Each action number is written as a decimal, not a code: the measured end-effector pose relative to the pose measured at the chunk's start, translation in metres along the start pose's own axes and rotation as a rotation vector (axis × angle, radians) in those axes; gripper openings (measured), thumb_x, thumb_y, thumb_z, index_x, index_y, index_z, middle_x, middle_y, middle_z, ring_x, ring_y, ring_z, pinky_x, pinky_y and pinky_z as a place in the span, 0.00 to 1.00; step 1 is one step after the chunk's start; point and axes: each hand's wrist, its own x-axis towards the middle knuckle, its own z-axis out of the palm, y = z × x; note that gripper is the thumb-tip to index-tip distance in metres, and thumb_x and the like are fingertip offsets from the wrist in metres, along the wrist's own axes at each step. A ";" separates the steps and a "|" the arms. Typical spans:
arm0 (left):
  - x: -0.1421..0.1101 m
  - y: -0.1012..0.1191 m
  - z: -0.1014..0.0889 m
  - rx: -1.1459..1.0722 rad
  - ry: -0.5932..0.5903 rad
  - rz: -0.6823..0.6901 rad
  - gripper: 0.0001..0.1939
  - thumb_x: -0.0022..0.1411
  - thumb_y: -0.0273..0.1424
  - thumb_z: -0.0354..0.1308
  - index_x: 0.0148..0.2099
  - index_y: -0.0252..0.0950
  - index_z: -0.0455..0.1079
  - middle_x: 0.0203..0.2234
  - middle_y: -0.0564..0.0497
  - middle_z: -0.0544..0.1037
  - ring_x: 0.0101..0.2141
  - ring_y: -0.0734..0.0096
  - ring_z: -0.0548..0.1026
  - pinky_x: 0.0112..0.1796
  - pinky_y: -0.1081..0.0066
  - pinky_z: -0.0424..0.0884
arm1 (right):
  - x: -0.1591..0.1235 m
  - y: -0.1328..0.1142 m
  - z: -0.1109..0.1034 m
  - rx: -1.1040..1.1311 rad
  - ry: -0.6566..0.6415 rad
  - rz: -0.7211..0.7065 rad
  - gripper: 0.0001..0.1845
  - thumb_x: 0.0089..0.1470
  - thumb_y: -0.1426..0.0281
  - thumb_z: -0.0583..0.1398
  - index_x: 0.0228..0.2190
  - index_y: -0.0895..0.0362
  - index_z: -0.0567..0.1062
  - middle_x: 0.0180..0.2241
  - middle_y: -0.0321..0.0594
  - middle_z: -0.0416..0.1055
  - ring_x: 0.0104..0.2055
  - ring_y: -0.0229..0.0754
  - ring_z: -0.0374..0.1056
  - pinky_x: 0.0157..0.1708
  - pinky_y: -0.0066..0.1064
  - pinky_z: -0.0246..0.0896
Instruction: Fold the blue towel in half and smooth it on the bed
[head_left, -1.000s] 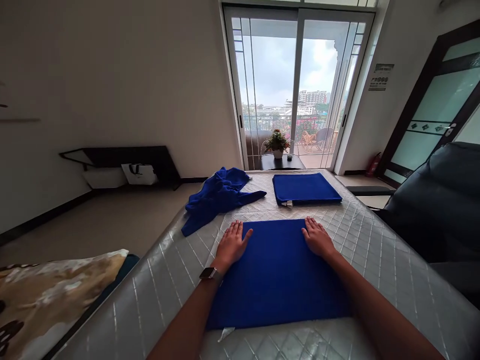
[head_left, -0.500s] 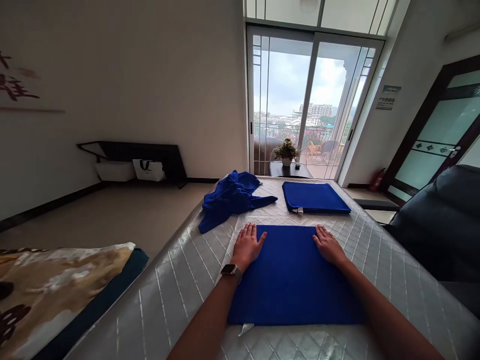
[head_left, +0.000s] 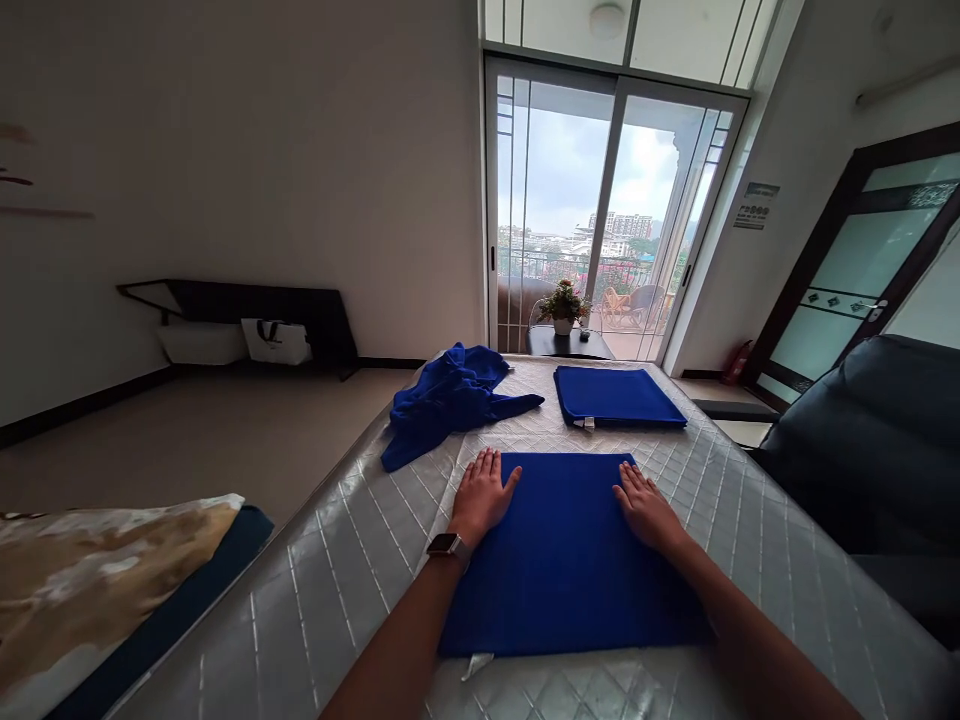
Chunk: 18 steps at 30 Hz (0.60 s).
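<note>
A blue cloth (head_left: 562, 560), folded into a flat rectangle, lies on the silver quilted mattress (head_left: 322, 580) in front of me. My left hand (head_left: 482, 492) rests flat at its far left corner, fingers stretched out, a watch on the wrist. At the far right corner my right hand (head_left: 646, 505) lies flat along the edge, fingers extended. A small white tag pokes out at the near left edge. Beyond it sits a neatly folded stack of blue cloth (head_left: 619, 395), also with a white tag. To its left is a crumpled blue cloth (head_left: 454, 400) in a loose heap.
A black armchair (head_left: 832, 450) stands close on the right. At lower left is a patterned blanket (head_left: 112, 580). Past the mattress, a small dark table (head_left: 570, 345) holds a potted plant (head_left: 562, 308) before the glass sliding door (head_left: 555, 180).
The camera view has shifted slightly, moving the scene a little left. My right hand has slid slightly nearer along the cloth's right edge; my left hand stays at its corner.
</note>
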 end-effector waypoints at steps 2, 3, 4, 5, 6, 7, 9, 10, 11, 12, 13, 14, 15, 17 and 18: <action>0.001 0.000 -0.001 0.004 -0.012 0.003 0.42 0.73 0.54 0.34 0.72 0.27 0.56 0.70 0.34 0.56 0.70 0.53 0.53 0.68 0.52 0.51 | -0.001 -0.001 0.003 0.007 -0.020 0.028 0.36 0.70 0.59 0.38 0.71 0.65 0.47 0.74 0.45 0.38 0.75 0.43 0.32 0.71 0.42 0.32; 0.001 -0.001 -0.001 0.009 -0.020 0.005 0.42 0.73 0.54 0.34 0.72 0.26 0.55 0.70 0.35 0.56 0.70 0.53 0.53 0.68 0.53 0.50 | -0.001 -0.002 0.004 0.010 -0.024 0.034 0.36 0.70 0.59 0.38 0.71 0.65 0.46 0.74 0.45 0.38 0.75 0.43 0.31 0.71 0.41 0.32; 0.002 -0.001 -0.001 0.015 -0.027 0.006 0.42 0.73 0.54 0.34 0.72 0.25 0.54 0.71 0.35 0.55 0.71 0.53 0.52 0.68 0.53 0.50 | -0.002 -0.002 0.003 0.012 -0.025 0.032 0.37 0.70 0.59 0.38 0.71 0.66 0.46 0.74 0.45 0.37 0.75 0.43 0.31 0.72 0.41 0.31; 0.002 -0.001 -0.001 0.023 -0.035 0.006 0.42 0.73 0.54 0.34 0.72 0.24 0.53 0.71 0.35 0.55 0.71 0.54 0.52 0.68 0.54 0.49 | -0.002 -0.002 0.002 0.016 -0.025 0.025 0.37 0.70 0.58 0.38 0.71 0.66 0.45 0.74 0.44 0.37 0.75 0.43 0.31 0.72 0.41 0.30; 0.003 -0.002 -0.001 0.030 -0.040 0.005 0.42 0.73 0.54 0.34 0.72 0.24 0.53 0.71 0.35 0.54 0.71 0.54 0.51 0.68 0.54 0.49 | -0.003 -0.002 0.001 0.022 -0.025 0.018 0.37 0.70 0.58 0.37 0.71 0.67 0.45 0.74 0.44 0.37 0.75 0.43 0.31 0.72 0.41 0.30; 0.004 -0.003 0.000 0.037 -0.043 0.003 0.42 0.73 0.54 0.34 0.73 0.24 0.52 0.71 0.35 0.54 0.71 0.54 0.51 0.69 0.54 0.48 | -0.004 -0.001 -0.001 0.030 -0.029 0.013 0.37 0.70 0.58 0.37 0.71 0.67 0.45 0.74 0.44 0.37 0.75 0.43 0.31 0.72 0.41 0.29; 0.005 -0.004 0.002 0.047 -0.041 -0.001 0.42 0.73 0.53 0.33 0.73 0.25 0.53 0.71 0.36 0.54 0.71 0.55 0.52 0.68 0.55 0.49 | -0.007 0.001 -0.004 0.050 -0.046 0.007 0.38 0.70 0.57 0.36 0.71 0.66 0.45 0.74 0.44 0.36 0.75 0.43 0.30 0.72 0.41 0.28; 0.005 -0.004 0.003 0.049 -0.038 -0.002 0.41 0.73 0.53 0.33 0.73 0.26 0.53 0.71 0.36 0.54 0.71 0.55 0.52 0.68 0.54 0.49 | -0.008 0.001 -0.005 0.060 -0.056 0.005 0.38 0.70 0.56 0.36 0.71 0.66 0.45 0.74 0.43 0.36 0.75 0.43 0.30 0.72 0.41 0.28; 0.006 -0.004 0.004 0.051 -0.035 -0.003 0.41 0.73 0.53 0.33 0.73 0.27 0.53 0.71 0.37 0.54 0.71 0.55 0.52 0.68 0.54 0.50 | -0.010 0.002 -0.006 0.068 -0.064 0.002 0.38 0.70 0.56 0.36 0.71 0.66 0.45 0.74 0.43 0.36 0.75 0.43 0.29 0.72 0.41 0.27; 0.006 -0.004 0.004 0.054 -0.034 -0.003 0.41 0.73 0.54 0.32 0.73 0.27 0.53 0.71 0.37 0.54 0.71 0.55 0.52 0.68 0.54 0.49 | -0.012 0.003 -0.007 0.072 -0.068 -0.001 0.38 0.70 0.56 0.36 0.72 0.65 0.44 0.74 0.42 0.35 0.75 0.42 0.29 0.72 0.41 0.27; 0.006 -0.004 0.004 0.057 -0.037 -0.003 0.42 0.73 0.54 0.32 0.73 0.27 0.52 0.71 0.37 0.54 0.71 0.55 0.51 0.68 0.54 0.49 | -0.013 0.003 -0.007 0.072 -0.067 -0.001 0.38 0.70 0.56 0.36 0.72 0.65 0.44 0.74 0.42 0.35 0.75 0.42 0.29 0.72 0.42 0.27; 0.006 -0.005 0.004 0.060 -0.045 -0.002 0.42 0.73 0.54 0.32 0.73 0.26 0.52 0.71 0.36 0.53 0.71 0.56 0.51 0.68 0.54 0.48 | -0.014 0.003 -0.007 0.070 -0.062 0.002 0.38 0.70 0.56 0.36 0.72 0.65 0.44 0.74 0.42 0.35 0.75 0.42 0.29 0.72 0.42 0.27; 0.007 -0.005 0.004 0.063 -0.057 -0.002 0.43 0.73 0.55 0.32 0.73 0.26 0.51 0.72 0.36 0.53 0.71 0.56 0.50 0.69 0.54 0.47 | -0.014 0.003 -0.006 0.068 -0.055 0.006 0.38 0.70 0.56 0.36 0.72 0.65 0.44 0.74 0.42 0.35 0.75 0.42 0.29 0.72 0.42 0.27; 0.008 -0.006 0.000 0.065 -0.089 -0.004 0.43 0.73 0.55 0.32 0.73 0.26 0.51 0.72 0.37 0.52 0.71 0.56 0.50 0.69 0.54 0.47 | -0.015 0.002 -0.006 0.065 -0.040 0.010 0.37 0.70 0.57 0.36 0.72 0.65 0.44 0.74 0.43 0.36 0.75 0.43 0.30 0.72 0.42 0.27; 0.010 -0.007 -0.002 0.066 -0.105 -0.009 0.42 0.73 0.54 0.33 0.74 0.26 0.50 0.72 0.37 0.52 0.71 0.56 0.50 0.69 0.54 0.47 | -0.015 0.001 -0.006 0.068 -0.035 0.010 0.37 0.70 0.57 0.37 0.72 0.65 0.45 0.74 0.43 0.36 0.75 0.43 0.30 0.72 0.42 0.27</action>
